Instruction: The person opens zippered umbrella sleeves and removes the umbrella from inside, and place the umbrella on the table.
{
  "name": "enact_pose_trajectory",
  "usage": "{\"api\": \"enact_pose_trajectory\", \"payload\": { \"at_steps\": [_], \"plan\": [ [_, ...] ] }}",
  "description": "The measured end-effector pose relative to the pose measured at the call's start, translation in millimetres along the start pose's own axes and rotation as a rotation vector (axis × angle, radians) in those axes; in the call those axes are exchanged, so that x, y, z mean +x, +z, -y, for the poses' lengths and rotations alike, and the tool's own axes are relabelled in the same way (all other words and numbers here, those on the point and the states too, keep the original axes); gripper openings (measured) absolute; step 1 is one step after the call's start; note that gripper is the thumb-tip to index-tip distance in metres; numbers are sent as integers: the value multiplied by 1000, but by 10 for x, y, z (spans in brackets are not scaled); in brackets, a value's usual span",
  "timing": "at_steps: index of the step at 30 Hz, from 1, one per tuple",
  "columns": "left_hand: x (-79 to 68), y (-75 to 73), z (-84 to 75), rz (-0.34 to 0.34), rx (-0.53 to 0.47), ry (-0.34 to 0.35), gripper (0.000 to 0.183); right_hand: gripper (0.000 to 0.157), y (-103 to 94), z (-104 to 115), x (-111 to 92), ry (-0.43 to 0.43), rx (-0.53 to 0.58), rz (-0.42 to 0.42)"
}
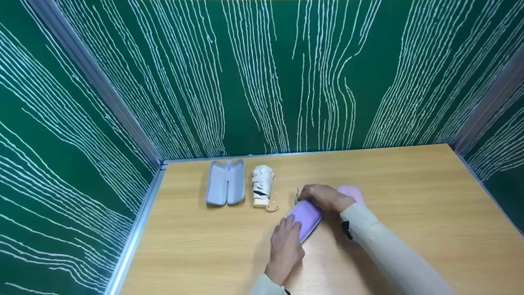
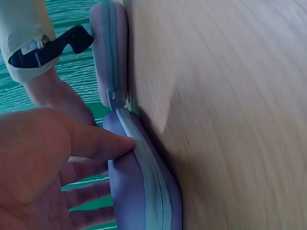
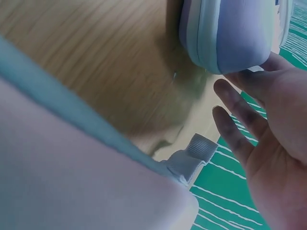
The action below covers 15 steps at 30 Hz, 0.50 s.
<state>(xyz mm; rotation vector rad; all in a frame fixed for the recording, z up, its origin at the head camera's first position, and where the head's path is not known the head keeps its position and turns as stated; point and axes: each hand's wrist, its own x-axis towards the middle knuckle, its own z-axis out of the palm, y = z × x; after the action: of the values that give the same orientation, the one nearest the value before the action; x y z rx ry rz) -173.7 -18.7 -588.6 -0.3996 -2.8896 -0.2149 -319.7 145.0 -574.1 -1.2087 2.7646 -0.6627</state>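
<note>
Left fingers [image 2: 88, 195], parted, hold purple case [image 2: 125, 191].

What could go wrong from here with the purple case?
1. Pinched skin: the left grip has its thumb at the edge of the purple case's zipper band, so it might get nipped if the zip is run there.
2. Knocked neighbour: the pink case sits close by the right sleeve, which could nudge it.
3. Swivel: the right grip is at one end, so a pull there may turn the case.
</note>
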Motion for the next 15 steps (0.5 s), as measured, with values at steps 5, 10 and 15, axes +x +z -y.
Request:
{"api": "enact_pose_trajectory", "payload": {
  "at_steps": [5, 10, 15],
  "plan": [
    [2, -12, 47, 31, -17, 16, 62, 20, 17, -9, -15, 49, 24, 24],
    [-6, -29, 87, 55, -42, 18, 59, 21, 18, -9, -25, 52, 1, 64],
    [-7, -43, 143, 72, -45, 36, 57, 27, 6, 8, -33, 44, -50, 115]
  ]
}}
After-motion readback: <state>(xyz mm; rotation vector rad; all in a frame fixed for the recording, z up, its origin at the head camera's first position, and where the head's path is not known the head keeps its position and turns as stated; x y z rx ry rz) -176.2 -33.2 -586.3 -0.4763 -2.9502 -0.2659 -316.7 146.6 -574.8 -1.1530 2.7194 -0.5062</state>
